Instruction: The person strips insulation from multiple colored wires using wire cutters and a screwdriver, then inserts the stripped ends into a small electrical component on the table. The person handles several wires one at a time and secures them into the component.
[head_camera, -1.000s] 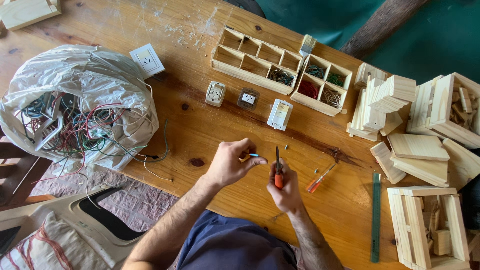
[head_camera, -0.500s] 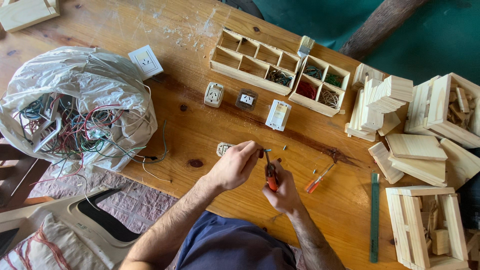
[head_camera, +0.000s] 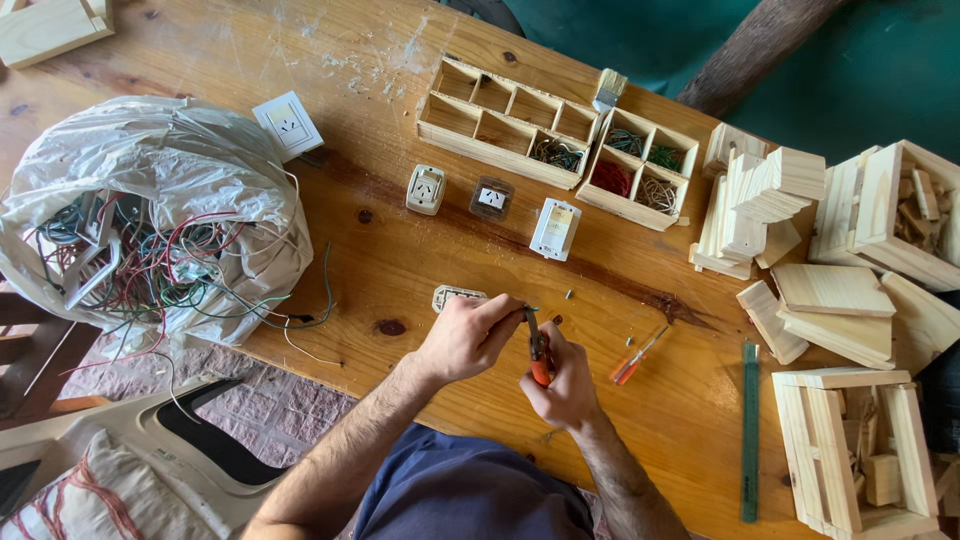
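My right hand (head_camera: 565, 385) grips orange-handled pliers (head_camera: 538, 352) over the near edge of the wooden table (head_camera: 380, 240). My left hand (head_camera: 470, 335) pinches a small piece of wire at the pliers' tip, its fingers closed around it. A small white socket part (head_camera: 455, 296) lies just beyond my left hand. A small screw (head_camera: 569, 294) lies just beyond the pliers. An orange-handled screwdriver (head_camera: 632, 360) rests to the right of my right hand.
A plastic bag of tangled wires (head_camera: 150, 220) fills the left side. Two wooden compartment trays (head_camera: 505, 120) (head_camera: 645, 170) with wire coils sit at the back, with a brush (head_camera: 608, 88) and several sockets (head_camera: 425, 188) nearby. Wooden blocks and crates (head_camera: 850, 440) crowd the right; a green ruler (head_camera: 750, 430) lies there.
Both hands drew closer together and shifted slightly toward me. The pliers tilted so their tip now meets my left fingers. The white socket part, hidden a second ago, shows beyond my left hand.
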